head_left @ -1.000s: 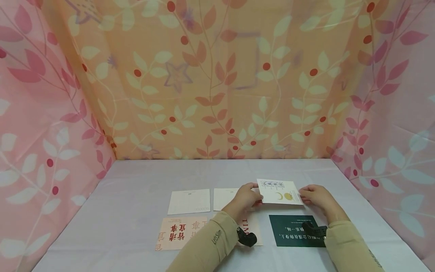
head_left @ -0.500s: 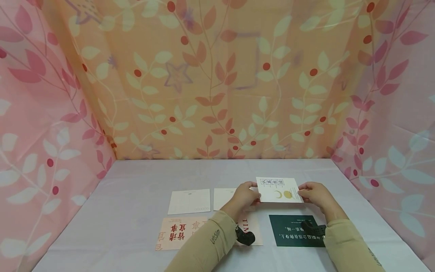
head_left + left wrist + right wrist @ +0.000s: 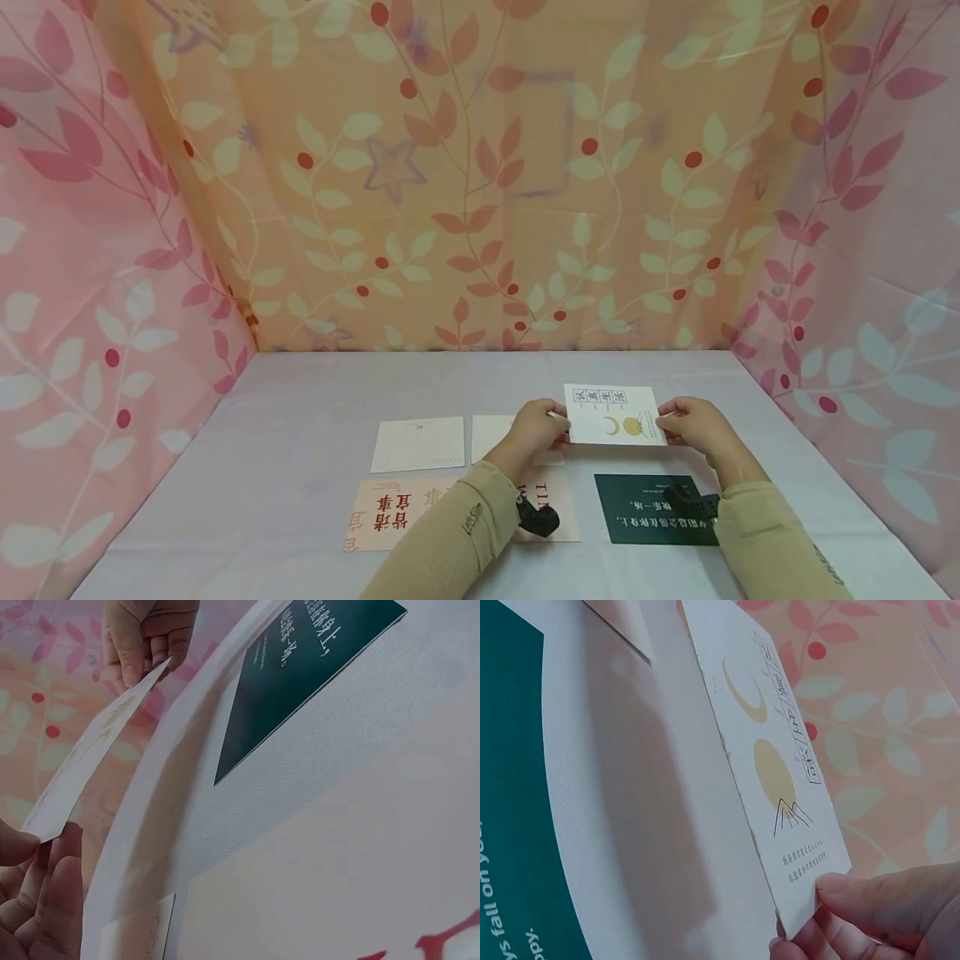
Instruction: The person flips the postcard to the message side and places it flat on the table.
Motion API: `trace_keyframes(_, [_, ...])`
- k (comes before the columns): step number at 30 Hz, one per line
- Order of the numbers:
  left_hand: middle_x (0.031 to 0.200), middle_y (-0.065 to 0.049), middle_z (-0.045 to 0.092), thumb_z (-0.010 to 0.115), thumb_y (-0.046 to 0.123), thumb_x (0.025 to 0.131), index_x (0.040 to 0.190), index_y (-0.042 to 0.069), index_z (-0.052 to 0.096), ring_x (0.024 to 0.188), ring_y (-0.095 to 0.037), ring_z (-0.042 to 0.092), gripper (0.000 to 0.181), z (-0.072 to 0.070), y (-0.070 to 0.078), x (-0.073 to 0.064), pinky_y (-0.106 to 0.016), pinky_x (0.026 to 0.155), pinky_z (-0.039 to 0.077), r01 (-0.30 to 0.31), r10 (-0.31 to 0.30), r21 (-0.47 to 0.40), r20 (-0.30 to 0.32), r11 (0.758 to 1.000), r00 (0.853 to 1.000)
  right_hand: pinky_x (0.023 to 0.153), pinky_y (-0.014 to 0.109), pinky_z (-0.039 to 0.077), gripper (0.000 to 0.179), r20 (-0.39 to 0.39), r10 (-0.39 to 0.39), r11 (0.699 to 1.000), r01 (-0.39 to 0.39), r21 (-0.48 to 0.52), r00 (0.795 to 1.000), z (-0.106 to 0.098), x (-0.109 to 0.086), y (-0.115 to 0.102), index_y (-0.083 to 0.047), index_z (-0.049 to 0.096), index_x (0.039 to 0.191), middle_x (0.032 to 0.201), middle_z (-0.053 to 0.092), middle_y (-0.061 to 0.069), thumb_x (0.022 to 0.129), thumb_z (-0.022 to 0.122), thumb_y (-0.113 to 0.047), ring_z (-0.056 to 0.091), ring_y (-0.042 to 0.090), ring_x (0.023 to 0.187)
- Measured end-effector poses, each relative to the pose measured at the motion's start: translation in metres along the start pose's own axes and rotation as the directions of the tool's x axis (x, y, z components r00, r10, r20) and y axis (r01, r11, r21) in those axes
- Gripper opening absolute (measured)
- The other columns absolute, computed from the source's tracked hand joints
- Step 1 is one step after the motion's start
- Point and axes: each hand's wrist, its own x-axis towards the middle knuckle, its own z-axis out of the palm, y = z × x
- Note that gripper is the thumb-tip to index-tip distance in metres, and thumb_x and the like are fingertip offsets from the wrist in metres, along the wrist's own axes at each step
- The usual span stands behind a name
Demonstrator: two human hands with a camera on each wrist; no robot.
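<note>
A white postcard with a yellow moon, a yellow sun and boxed characters is lifted off the table, tilted up at its far edge. My left hand pinches its left edge, and my right hand pinches the right edge. Seen from the left wrist, the postcard spans between both hands, well apart from the tabletop. In the right wrist view, thumb and fingers of the right hand grip one corner. Below it on the table lies a dark green postcard, partly covered by the right wrist's black camera strap.
A blank-backed white card lies at the left, with a second white card partly behind my left hand. Nearer are a pink card with red characters and another pale card, partly under my left forearm. Patterned cloth walls enclose the white table.
Both hands have raised the white postcard slightly and moved it a little away from me and to the left. The cards on the table have stayed put.
</note>
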Motion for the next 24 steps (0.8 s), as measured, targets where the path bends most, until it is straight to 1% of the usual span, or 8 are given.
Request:
trace_keyframes(5, [0.075,-0.005,0.06,0.061,0.01,0.085,0.088,0.01,0.063,0.063,-0.019,0.061,0.004,-0.0001,0.0003,0.0008,-0.031,0.06,0.053,0.011,-0.011,0.0,-0.006,1.0,1.0,0.064,0.028,0.053,0.027,0.005,-0.009,1.0,0.009,0.011,1.0,-0.0014,0.0013,-0.0013,0.005,0.056,0.107,0.09,0.062,0.014,0.086,0.061,-0.011,0.057,0.017,0.069])
trace_keyframes(10, [0.076,-0.004,0.061,0.06,0.01,0.086,0.088,0.008,0.062,0.062,-0.016,0.061,0.003,-0.0001,0.0009,0.0007,-0.031,0.06,0.054,0.012,-0.012,-0.004,-0.004,1.0,1.0,0.063,0.029,0.054,0.028,0.01,-0.033,0.999,0.033,0.02,0.999,-0.0036,0.0003,-0.0013,0.007,0.055,0.106,0.087,0.062,0.014,0.086,0.061,-0.01,0.057,0.017,0.068])
trace_keyframes(16, [0.077,-0.003,0.061,0.061,0.01,0.086,0.082,0.009,0.062,0.063,-0.016,0.062,0.004,-0.0012,0.0022,-0.0006,-0.031,0.06,0.053,0.016,-0.016,-0.028,0.002,0.999,1.0,0.064,0.029,0.054,0.025,0.013,-0.046,0.999,0.046,0.028,0.999,-0.0065,-0.0001,-0.002,0.007,0.055,0.103,0.085,0.062,0.012,0.086,0.062,-0.01,0.057,0.016,0.067])
trace_keyframes(24, [0.078,-0.003,0.06,0.062,0.011,0.086,0.081,0.01,0.062,0.064,-0.016,0.061,0.005,-0.0014,0.0008,0.0008,-0.031,0.063,0.053,0.023,-0.023,-0.038,-0.003,0.999,1.0,0.064,0.03,0.054,0.021,0.011,-0.048,0.998,0.048,0.034,0.999,-0.0083,-0.0018,-0.0038,0.006,0.056,0.097,0.081,0.062,0.009,0.085,0.063,-0.009,0.058,0.015,0.066])
